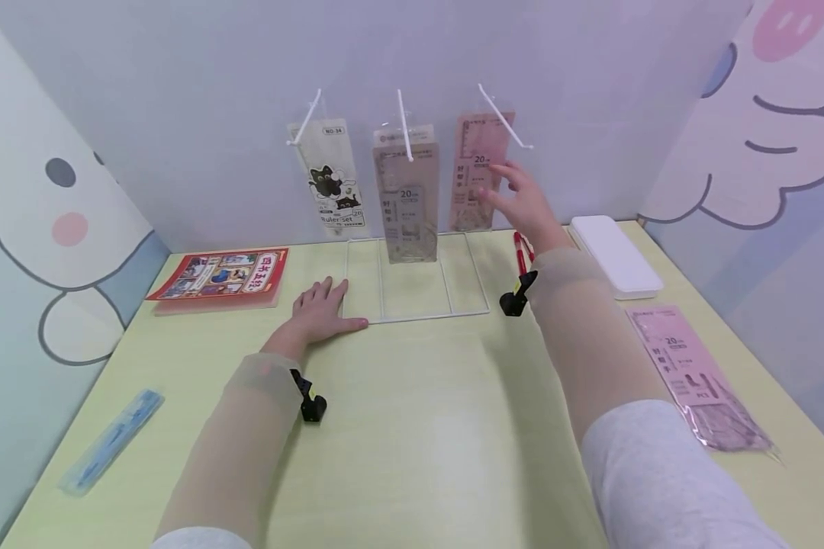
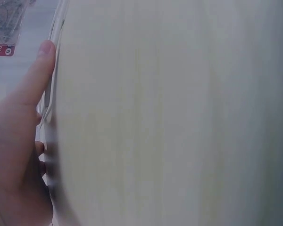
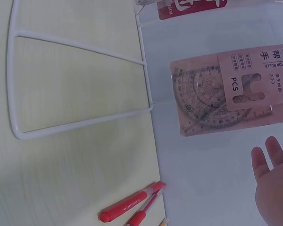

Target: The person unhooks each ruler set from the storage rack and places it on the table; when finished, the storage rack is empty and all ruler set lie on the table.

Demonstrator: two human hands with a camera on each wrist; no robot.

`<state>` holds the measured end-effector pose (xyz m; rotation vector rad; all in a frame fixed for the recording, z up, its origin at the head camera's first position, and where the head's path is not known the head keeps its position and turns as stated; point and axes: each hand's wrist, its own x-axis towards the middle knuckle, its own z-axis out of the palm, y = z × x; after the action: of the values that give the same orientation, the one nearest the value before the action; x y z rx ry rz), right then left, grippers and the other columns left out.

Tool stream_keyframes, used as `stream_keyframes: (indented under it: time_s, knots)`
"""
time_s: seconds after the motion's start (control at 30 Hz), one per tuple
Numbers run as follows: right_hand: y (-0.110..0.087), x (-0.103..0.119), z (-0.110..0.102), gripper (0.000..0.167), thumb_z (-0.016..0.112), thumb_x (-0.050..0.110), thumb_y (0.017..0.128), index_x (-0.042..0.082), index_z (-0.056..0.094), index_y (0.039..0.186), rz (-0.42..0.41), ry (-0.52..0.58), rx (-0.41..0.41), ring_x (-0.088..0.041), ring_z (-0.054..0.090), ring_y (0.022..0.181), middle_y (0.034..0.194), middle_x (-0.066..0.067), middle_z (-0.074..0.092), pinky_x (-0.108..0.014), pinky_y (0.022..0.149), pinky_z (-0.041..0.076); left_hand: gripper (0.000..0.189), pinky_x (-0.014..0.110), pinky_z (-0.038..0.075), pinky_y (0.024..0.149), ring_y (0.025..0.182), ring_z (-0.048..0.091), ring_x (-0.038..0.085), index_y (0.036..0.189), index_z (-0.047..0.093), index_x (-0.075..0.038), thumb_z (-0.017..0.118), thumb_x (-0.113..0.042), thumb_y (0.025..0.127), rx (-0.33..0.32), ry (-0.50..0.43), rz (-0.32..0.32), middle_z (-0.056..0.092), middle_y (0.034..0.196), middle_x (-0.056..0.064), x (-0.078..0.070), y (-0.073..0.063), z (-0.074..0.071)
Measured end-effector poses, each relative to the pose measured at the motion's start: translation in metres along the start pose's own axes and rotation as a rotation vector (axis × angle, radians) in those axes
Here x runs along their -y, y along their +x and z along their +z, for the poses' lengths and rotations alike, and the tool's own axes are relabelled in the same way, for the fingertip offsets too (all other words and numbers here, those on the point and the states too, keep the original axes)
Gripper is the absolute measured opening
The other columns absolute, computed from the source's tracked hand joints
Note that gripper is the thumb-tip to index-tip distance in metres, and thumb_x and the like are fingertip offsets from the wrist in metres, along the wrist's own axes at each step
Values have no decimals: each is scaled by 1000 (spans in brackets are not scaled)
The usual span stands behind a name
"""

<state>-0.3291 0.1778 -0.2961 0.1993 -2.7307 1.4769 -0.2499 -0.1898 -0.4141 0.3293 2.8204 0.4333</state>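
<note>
My left hand point(image 1: 321, 311) rests on the table with fingers spread, its thumb by the front left corner of a white wire stand base point(image 1: 426, 316). Up at the right hook, my right hand point(image 1: 527, 210) is beside a pink ruler-set packet point(image 1: 468, 156), thumb and fingers apart over its right edge. The right wrist view shows this packet's clear protractor point(image 3: 203, 101) through the plastic, the fingers point(image 3: 260, 162) just below it. On the middle hook hang brownish-pink ruler packets point(image 1: 400, 217). A white ruler-set packet with black cats point(image 1: 326, 183) hangs on the left hook.
A red comic-style book point(image 1: 223, 274) lies at the back left, a blue ruler packet point(image 1: 113, 442) nearer the front. To the right are a white case point(image 1: 614, 255) and another pink packet point(image 1: 700, 374). Red pens point(image 3: 132, 202) lie by the stand. Walls enclose the table's back and sides.
</note>
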Motion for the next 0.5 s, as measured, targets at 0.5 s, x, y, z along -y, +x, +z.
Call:
stream_keyframes:
  time_s: [0.5]
  knots:
    - [-12,0,9,66,61,46,87,29,34,144,-16,223,-70,-20,38,126,141,0,36,-44,103,32,108,62,2,106,138,-2,45,152,8,-14,49,-77,74,8,2,-2,-2,155,21,4,5,2]
